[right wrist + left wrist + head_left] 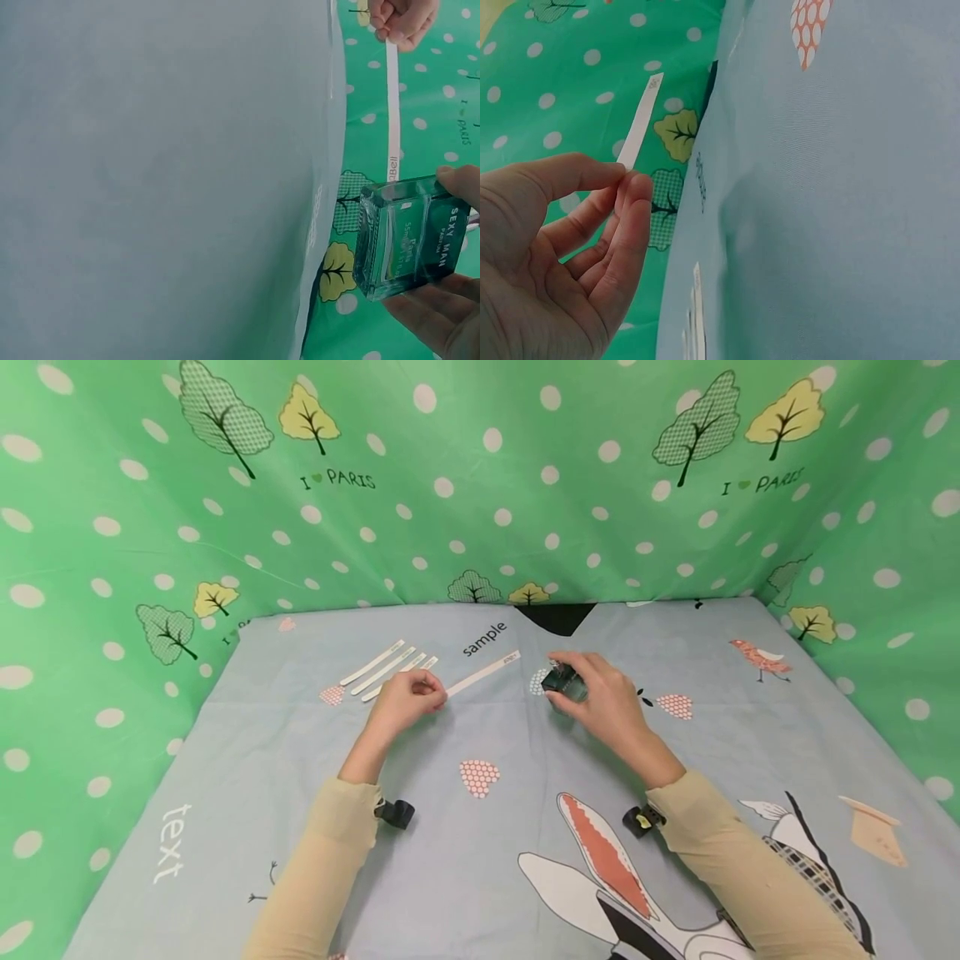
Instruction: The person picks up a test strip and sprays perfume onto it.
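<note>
My left hand (406,700) pinches one end of a white perfume test strip (483,673) between thumb and fingers. In the left wrist view the strip (640,124) points up and away from the fingertips, with small print at its far end. My right hand (613,703) grips a teal glass perfume bottle (572,686), thumb on one side and fingers on the other. The right wrist view shows the bottle (401,244) tilted, with "SEXY MAN PARFUM" on its side. In that view the strip's printed end overlaps the bottle's edge.
Several more test strips (375,663) lie side by side on the cloth-covered table (427,843), beyond and left of my left hand. A green dotted curtain (480,518) hangs behind the table and along both sides.
</note>
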Demonstrator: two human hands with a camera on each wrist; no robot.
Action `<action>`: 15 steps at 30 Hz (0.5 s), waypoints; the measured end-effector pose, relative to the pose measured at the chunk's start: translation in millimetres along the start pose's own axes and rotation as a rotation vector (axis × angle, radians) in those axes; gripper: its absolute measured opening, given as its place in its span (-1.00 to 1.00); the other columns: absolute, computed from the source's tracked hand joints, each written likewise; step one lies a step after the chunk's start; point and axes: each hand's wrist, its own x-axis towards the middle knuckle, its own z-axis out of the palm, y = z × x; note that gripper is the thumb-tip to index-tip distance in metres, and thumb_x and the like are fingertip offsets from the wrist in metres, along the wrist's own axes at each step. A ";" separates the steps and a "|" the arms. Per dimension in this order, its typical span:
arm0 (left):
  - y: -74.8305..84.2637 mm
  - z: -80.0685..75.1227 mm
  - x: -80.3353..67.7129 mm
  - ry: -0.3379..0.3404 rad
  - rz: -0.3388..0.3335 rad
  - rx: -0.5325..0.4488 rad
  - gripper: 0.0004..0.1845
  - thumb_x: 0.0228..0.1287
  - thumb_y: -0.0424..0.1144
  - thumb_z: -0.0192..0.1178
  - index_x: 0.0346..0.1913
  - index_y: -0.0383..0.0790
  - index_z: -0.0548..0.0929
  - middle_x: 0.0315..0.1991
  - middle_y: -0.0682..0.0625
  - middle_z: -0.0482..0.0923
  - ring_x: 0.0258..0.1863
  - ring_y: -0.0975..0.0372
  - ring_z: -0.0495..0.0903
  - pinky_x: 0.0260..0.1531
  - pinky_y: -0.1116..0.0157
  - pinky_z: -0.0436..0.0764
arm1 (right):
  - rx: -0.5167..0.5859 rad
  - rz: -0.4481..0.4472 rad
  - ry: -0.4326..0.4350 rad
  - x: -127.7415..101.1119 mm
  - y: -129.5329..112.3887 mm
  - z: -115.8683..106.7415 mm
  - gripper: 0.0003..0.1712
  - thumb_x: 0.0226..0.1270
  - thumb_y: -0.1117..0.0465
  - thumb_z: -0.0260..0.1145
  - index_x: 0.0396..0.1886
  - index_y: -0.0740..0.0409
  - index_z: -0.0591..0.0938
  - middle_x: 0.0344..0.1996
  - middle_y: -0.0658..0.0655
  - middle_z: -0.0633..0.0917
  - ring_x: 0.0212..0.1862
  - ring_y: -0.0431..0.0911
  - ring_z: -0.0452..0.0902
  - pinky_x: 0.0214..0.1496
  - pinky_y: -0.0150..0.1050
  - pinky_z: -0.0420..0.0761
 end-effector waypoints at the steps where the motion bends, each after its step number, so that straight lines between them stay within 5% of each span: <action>1: 0.0 -0.1 -0.1 0.000 -0.001 0.001 -0.90 0.25 -0.29 0.27 -0.26 -0.27 0.66 -0.38 -0.10 0.72 -0.44 0.28 0.64 -0.31 0.34 0.70 | -0.001 0.001 -0.001 0.3 -0.2 -0.1 -0.39 0.13 0.04 0.55 0.20 -0.06 0.59 -0.04 0.23 0.72 -0.09 0.14 0.71 -0.26 0.06 0.72; 15: -4.2 -3.3 0.3 -0.006 -0.026 -0.027 -0.90 0.26 -0.30 0.25 -0.25 -0.28 0.67 -0.36 -0.11 0.73 -0.40 0.25 0.68 -0.28 0.31 0.72 | 0.010 -0.009 0.009 0.3 2.2 1.0 -0.38 0.12 0.04 0.56 0.20 -0.06 0.59 0.00 0.22 0.72 0.01 0.13 0.69 -0.20 0.07 0.73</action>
